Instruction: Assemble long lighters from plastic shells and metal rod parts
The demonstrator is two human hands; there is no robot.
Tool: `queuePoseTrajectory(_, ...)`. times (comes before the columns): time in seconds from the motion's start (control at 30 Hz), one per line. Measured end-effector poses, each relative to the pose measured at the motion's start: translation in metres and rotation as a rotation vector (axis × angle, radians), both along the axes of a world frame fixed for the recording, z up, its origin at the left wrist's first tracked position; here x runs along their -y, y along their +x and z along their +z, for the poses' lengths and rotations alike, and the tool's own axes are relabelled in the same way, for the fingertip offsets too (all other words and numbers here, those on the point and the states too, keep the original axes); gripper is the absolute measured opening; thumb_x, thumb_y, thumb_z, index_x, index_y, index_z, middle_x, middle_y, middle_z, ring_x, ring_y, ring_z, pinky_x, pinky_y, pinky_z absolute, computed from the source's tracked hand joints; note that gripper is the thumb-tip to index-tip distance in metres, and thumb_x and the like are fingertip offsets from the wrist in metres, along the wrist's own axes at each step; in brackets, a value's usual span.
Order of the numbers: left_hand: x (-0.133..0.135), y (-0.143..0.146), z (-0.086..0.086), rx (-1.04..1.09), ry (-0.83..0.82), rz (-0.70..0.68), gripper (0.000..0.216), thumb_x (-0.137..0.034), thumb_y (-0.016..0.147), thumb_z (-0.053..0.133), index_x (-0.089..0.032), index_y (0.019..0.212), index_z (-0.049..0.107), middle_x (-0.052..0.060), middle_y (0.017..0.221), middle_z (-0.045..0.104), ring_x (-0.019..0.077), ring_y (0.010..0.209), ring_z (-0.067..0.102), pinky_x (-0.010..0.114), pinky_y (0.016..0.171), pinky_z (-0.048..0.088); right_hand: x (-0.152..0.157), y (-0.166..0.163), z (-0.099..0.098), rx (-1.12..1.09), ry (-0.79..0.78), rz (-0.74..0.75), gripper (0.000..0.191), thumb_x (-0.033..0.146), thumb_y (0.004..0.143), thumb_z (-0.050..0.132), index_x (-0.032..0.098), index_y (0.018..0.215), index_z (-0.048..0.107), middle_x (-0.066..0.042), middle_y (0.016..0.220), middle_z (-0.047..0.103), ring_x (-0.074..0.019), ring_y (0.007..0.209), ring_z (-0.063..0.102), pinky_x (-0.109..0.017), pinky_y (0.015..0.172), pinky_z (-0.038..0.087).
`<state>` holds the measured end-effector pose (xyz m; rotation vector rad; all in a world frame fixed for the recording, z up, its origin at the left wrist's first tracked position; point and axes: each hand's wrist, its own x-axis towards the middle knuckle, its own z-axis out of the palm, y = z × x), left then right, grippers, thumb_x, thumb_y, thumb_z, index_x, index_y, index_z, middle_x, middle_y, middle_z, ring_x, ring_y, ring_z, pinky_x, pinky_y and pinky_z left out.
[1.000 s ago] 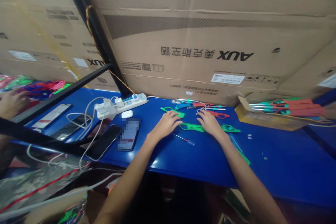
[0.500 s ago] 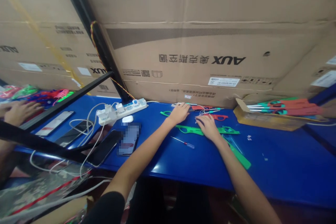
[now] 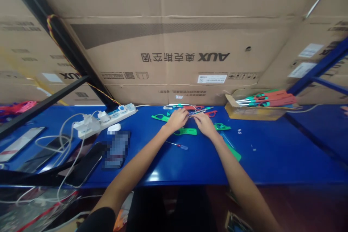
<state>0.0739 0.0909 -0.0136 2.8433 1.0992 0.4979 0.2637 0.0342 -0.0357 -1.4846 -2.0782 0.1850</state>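
My left hand (image 3: 178,119) and my right hand (image 3: 203,123) meet over the blue table (image 3: 272,152), just in front of a small heap of coloured plastic lighter shells with metal tubes (image 3: 190,108). Both hands have curled fingers and pinch a thin metal tube with wire (image 3: 194,114) between them. A green lighter shell (image 3: 187,131) lies under the hands. Another green shell (image 3: 160,117) lies to the left, and one more green shell (image 3: 223,127) to the right. A small screwdriver (image 3: 178,145) rests nearer to me.
A low cardboard tray (image 3: 252,112) at right holds finished red and green lighters (image 3: 266,98). A white power strip (image 3: 108,117) with cables, a white earbud case (image 3: 114,127) and several phones (image 3: 84,163) occupy the left. Large cardboard boxes (image 3: 176,50) wall the back.
My left hand reached back to the heap, then came in beside my right hand. The view swung to the right, and another person's hand at far left has left the picture.
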Motion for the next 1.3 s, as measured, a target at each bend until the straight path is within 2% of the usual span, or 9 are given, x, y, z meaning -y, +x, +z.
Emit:
queuePoseTrajectory(0.3,0.003,0.056,-0.01,0.009,-0.101,0.131,0.022,-0.014,0.095,0.055,-0.01,0.105,0.074,0.02,0.119,0.066,0.0324,0.12,0.053,0.048,0.103,0.038,-0.002,0.025,-0.009,0.013,-0.055,-0.325,0.028,0.017,0.096,0.05,0.016,0.111,0.073,-0.017,0.113,0.074,-0.0304,0.108,0.065,-0.042,0.098,0.046)
queuePoseTrajectory(0.43,-0.006,0.053,-0.003,0.145,-0.201,0.18,0.023,-0.008,0.092,0.055,-0.013,0.095,0.077,0.017,0.105,0.073,0.0333,0.118,0.055,0.053,0.105,0.034,-0.002,0.031,-0.004,-0.081,-0.013,-0.42,0.026,0.02,0.096,0.048,0.015,0.102,0.073,-0.018,0.107,0.074,-0.0318,0.103,0.066,-0.044,0.096,0.045)
queuePoseTrajectory(0.57,-0.017,0.039,0.015,0.356,-0.365,0.115,0.021,-0.022,0.095,0.059,-0.016,0.092,0.078,0.012,0.094,0.076,0.0278,0.098,0.065,0.041,0.09,0.045,0.0,0.036,0.005,-0.266,0.08,-0.483,0.037,0.031,0.101,0.037,0.013,0.107,0.069,-0.02,0.107,0.073,-0.0327,0.105,0.064,-0.047,0.097,0.044)
queuePoseTrajectory(0.67,-0.022,0.029,0.032,0.544,-0.482,0.005,0.035,-0.04,0.098,0.054,-0.014,0.101,0.077,0.008,0.092,0.076,0.0204,0.083,0.066,0.03,0.075,0.049,0.002,0.028,0.014,-0.436,0.118,-0.418,0.047,0.047,0.103,0.032,0.015,0.114,0.064,-0.017,0.102,0.073,-0.0304,0.099,0.066,-0.045,0.094,0.047)
queuePoseTrajectory(0.83,-0.008,0.006,0.044,0.805,-0.542,-0.096,0.05,-0.051,0.102,0.044,-0.011,0.123,0.067,0.011,0.103,0.074,0.0175,0.083,0.069,0.027,0.073,0.052,0.01,-0.011,0.022,-0.663,-0.001,-0.076,0.065,0.066,0.103,0.021,0.019,0.117,0.064,-0.013,0.107,0.075,-0.0245,0.098,0.07,-0.036,0.081,0.056)
queuePoseTrajectory(0.93,0.008,-0.011,0.035,0.875,-0.516,-0.105,0.047,-0.051,0.101,0.046,-0.012,0.118,0.067,0.01,0.1,0.074,0.0182,0.085,0.069,0.029,0.075,0.054,0.018,-0.037,0.022,-0.721,-0.121,0.124,0.071,0.068,0.103,0.016,0.02,0.116,0.066,-0.01,0.097,0.076,-0.0217,0.086,0.073,-0.036,0.077,0.058)
queuePoseTrajectory(1.03,0.025,-0.029,0.021,0.902,-0.434,-0.096,0.042,-0.051,0.101,0.05,-0.015,0.107,0.07,0.011,0.109,0.072,0.0208,0.101,0.067,0.032,0.088,0.053,0.028,-0.054,0.022,-0.729,-0.201,0.243,0.061,0.07,0.1,0.034,0.019,0.11,0.067,-0.007,0.086,0.076,-0.0201,0.074,0.071,-0.034,0.071,0.058)
queuePoseTrajectory(1.13,0.04,-0.05,0.009,0.865,-0.338,-0.098,0.038,-0.049,0.102,0.05,-0.018,0.101,0.071,0.009,0.115,0.069,0.0203,0.109,0.064,0.033,0.095,0.05,0.036,-0.062,0.021,-0.696,-0.228,0.277,0.049,0.064,0.098,0.047,0.02,0.102,0.068,-0.002,0.073,0.072,-0.0178,0.064,0.067,-0.03,0.064,0.055)
queuePoseTrajectory(1.3,0.059,-0.091,0.001,0.785,-0.15,-0.038,0.034,-0.044,0.101,0.057,-0.019,0.081,0.068,0.005,0.083,0.068,0.0196,0.087,0.064,0.037,0.091,0.048,0.042,-0.066,0.019,-0.565,-0.146,0.226,0.039,0.053,0.102,0.049,0.022,0.087,0.069,-0.001,0.067,0.067,-0.0176,0.062,0.063,-0.03,0.069,0.049)
